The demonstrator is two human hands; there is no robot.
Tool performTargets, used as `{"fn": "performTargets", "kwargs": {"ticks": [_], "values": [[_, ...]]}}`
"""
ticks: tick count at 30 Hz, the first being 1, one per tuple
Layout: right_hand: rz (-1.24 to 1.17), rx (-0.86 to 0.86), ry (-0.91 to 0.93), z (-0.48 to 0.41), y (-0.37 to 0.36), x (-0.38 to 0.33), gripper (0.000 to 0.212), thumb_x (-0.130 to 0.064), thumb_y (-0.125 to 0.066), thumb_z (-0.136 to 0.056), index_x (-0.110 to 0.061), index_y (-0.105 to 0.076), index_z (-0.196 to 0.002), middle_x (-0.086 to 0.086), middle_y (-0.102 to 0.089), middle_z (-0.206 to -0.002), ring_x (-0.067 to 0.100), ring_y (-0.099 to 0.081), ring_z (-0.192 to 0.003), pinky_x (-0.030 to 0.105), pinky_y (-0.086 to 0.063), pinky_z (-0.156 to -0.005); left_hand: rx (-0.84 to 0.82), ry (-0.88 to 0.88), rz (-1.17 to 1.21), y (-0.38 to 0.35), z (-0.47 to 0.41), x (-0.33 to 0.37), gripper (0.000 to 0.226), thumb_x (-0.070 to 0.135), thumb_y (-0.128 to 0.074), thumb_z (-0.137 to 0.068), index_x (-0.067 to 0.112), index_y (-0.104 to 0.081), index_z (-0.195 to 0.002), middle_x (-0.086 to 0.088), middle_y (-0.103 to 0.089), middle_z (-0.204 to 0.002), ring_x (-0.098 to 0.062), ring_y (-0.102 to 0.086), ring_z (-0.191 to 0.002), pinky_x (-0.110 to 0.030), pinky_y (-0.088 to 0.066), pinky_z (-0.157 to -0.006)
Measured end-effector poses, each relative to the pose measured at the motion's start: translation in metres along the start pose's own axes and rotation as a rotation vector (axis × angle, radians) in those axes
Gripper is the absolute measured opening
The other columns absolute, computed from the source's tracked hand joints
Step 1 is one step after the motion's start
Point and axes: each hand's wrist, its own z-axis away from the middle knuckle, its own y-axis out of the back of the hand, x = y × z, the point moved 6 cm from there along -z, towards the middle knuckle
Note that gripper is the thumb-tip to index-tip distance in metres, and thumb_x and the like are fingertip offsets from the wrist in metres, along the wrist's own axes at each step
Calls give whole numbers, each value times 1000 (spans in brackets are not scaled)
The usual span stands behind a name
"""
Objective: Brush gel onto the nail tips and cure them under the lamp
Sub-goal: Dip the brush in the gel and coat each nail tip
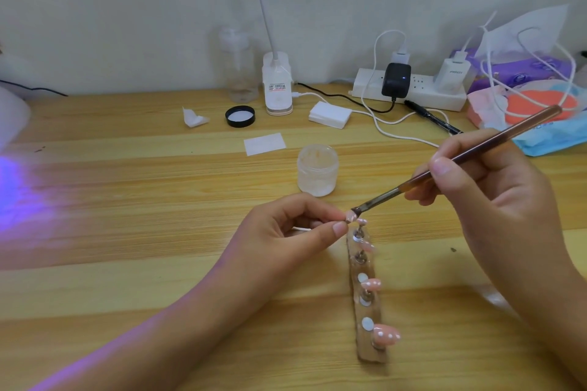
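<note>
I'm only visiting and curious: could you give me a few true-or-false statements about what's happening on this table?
1. The right hand holds the brush. True.
2. The black lid sits on the jar. False: it lies on the table, apart from the open jar.
3. The left hand pinches a nail tip. True.
4. The holder strip is empty. False: several pink nail tips stand on it.
</note>
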Motion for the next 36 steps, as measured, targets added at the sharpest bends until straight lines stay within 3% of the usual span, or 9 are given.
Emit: {"fn": "performTargets", "kwargs": {"ticks": [7,12,19,23,27,32,36], "values": [[-74,49,-22,-3,5,3,13,-34,-60,-80,-25,-61,-89,-2,-69,-69,15,-68,-66,21,-54,-65,2,-12,8,0,-1,0,14,33,-72,-72,27,-75,-84,15,-70,-77,2,-60,-71,-9,-45,-65],[-112,-36,-35,-1,-2,4,2,-26,-62,-83,-27,-63,-83,5,-70,-69,17,-68,-65,22,-54,-63,1,-15,10,0,0,-1,4,31,-77,-77,33,-75,-79,16,-68,-73,3,-59,-69,-10,-45,-65],[29,-10,44,-1,1,-2,7,-31,-61,-83,-26,-60,-88,-1,-70,-75,14,-71,-69,18,-53,-66,-4,-24,13,-1,0,0,11,33,-72,-73,27,-75,-82,16,-70,-76,2,-60,-71,-9,-45,-66],[-48,23,8,-3,5,1,10,-32,-59,-82,-24,-61,-88,1,-69,-71,17,-68,-66,23,-53,-65,-20,-29,9,-1,0,-1,9,32,-76,-75,26,-75,-82,11,-70,-78,-1,-60,-73,-13,-47,-67],[-87,-46,-20,-3,0,1,4,-31,-60,-82,-29,-64,-83,4,-70,-70,17,-67,-64,24,-55,-64,-34,-29,4,-2,0,-2,4,28,-74,-76,30,-74,-78,15,-65,-72,-1,-55,-68,-12,-46,-65],[-19,-50,4,-1,0,2,4,-17,-62,-87,-20,-59,-86,1,-71,-69,14,-68,-63,20,-54,-63,-43,-31,1,-2,0,-2,5,27,-73,-75,31,-75,-77,14,-67,-73,-1,-55,-68,-11,-46,-64],[-22,-7,21,-2,3,1,6,-29,-62,-83,-25,-61,-86,-1,-70,-70,15,-68,-64,20,-53,-64,-40,-21,-4,-3,0,-2,4,28,-73,-74,30,-74,-77,14,-65,-72,-3,-54,-67,-12,-44,-63]]}}
